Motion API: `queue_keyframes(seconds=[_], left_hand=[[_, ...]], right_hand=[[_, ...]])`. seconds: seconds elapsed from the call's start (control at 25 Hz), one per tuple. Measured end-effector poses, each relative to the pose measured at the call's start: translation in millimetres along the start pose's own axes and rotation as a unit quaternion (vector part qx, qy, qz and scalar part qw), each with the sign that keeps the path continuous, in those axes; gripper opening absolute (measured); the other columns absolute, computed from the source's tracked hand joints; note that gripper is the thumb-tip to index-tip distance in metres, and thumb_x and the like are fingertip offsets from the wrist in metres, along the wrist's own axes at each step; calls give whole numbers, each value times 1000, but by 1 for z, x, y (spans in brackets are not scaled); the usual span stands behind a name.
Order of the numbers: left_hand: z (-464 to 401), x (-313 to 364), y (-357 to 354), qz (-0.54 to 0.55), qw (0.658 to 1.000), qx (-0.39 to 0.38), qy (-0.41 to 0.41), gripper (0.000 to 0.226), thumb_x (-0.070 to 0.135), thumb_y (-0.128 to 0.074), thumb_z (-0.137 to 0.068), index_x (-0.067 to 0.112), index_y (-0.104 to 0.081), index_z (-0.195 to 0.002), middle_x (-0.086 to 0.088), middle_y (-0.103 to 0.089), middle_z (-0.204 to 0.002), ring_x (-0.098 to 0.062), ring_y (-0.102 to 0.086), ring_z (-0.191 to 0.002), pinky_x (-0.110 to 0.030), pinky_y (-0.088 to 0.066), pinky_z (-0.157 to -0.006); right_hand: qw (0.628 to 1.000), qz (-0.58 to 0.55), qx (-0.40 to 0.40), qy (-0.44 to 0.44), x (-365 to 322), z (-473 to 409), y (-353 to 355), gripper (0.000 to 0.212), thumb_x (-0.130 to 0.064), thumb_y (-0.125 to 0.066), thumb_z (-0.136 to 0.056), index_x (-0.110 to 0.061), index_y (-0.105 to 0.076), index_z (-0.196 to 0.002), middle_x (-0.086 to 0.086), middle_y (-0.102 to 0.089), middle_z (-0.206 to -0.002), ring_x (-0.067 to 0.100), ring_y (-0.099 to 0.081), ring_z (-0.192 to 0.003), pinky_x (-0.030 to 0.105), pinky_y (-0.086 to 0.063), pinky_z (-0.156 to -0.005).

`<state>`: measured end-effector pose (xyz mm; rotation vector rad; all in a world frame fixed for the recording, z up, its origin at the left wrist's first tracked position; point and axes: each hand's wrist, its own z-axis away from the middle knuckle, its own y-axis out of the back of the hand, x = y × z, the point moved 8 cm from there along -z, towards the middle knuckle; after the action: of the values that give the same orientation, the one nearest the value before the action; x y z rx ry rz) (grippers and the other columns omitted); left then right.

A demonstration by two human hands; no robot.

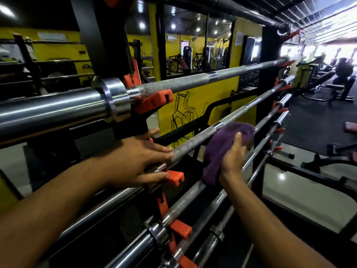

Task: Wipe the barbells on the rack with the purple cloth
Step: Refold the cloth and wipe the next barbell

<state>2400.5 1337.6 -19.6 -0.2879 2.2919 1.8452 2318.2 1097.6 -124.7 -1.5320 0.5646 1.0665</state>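
Right hand [232, 157] grip on purple cloth [222, 149]

Count, head view:
- Hands: 2. left hand [135, 159] mid-frame, right hand [232, 157] right of it.
- purple cloth [222, 146]: 1.
- Barbells on the rack [96, 35]: at least 5 distinct: top barbell [193, 80], second barbell [195, 141], third barbell [181, 206], two more lower right. Stack gets blurred at far end, can't confirm total.
- orange hooks [154, 101]: 4 clear on the near upright, more tiny ones far right.
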Motion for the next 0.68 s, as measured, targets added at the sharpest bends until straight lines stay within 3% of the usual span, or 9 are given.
queue_keyframes(seconds=[0.08,0.12,0.16,0.24,0.28,0.44,0.56,0.68], left_hand=[[12,-9,10,2,997,-55,50,82,80,-20,-85,36,-32,-153,12,-27,-161,-12,-17,-148,-47,-35,-116],[24,-13,16,-13,994,-70,77,86,82,-12,-80,40,-18,-155,17,-12,-164,-5,-13,-148,-38,-33,-118],[37,-13,19,-23,993,-70,97,86,82,-7,-80,42,-11,-156,19,-4,-164,-3,-15,-148,-31,-32,-116],[62,-2,20,-30,992,-38,115,82,81,-7,-87,39,-9,-157,15,-8,-164,-6,-29,-145,-26,-35,-109],[72,3,13,-23,990,-44,133,80,81,-8,-88,40,-4,-157,15,-6,-163,-5,-33,-143,-24,-37,-107],[84,11,-7,70,976,-64,197,80,78,-7,-81,49,27,-148,26,20,-157,5,-14,-143,-20,-32,-112],[78,17,-1,71,983,-29,167,76,72,-17,-89,49,23,-149,27,19,-159,9,-9,-139,-19,-33,-109],[81,17,-6,93,977,-65,180,74,69,-23,-93,54,27,-145,34,27,-154,9,-13,-138,-16,-30,-110]], right_hand=[[980,111,-23,164,-31,-5,-1,52,-54,-38,-103,-20,-41,-143,5,-57,-125,27,-56,-119,32,-49,-89],[942,202,-67,261,-43,-7,-15,56,-54,-36,-102,-21,-38,-147,6,-53,-134,27,-50,-128,41,-44,-103],[881,310,-123,335,-40,-11,-34,59,-54,-32,-101,-22,-36,-150,6,-46,-145,26,-39,-140,50,-30,-117],[758,481,-199,392,-18,-16,-63,67,-58,-21,-98,-18,-43,-148,3,-41,-153,21,-19,-152,58,-3,-123],[732,514,-203,398,-8,-20,-70,71,-59,-17,-97,-15,-52,-140,5,-48,-147,21,-21,-151,60,-2,-122],[754,505,-195,371,-2,18,-82,66,-58,-21,-93,-18,-65,-119,-2,-61,-125,18,-36,-139,60,-1,-121],[789,411,-311,334,10,79,-93,53,-59,-29,-90,-26,-65,-111,-26,-56,-116,-1,-31,-139,48,15,-122],[807,339,-398,275,12,98,-88,52,-58,-33,-89,-27,-64,-117,-44,-45,-118,-18,-19,-137,37,25,-119]])
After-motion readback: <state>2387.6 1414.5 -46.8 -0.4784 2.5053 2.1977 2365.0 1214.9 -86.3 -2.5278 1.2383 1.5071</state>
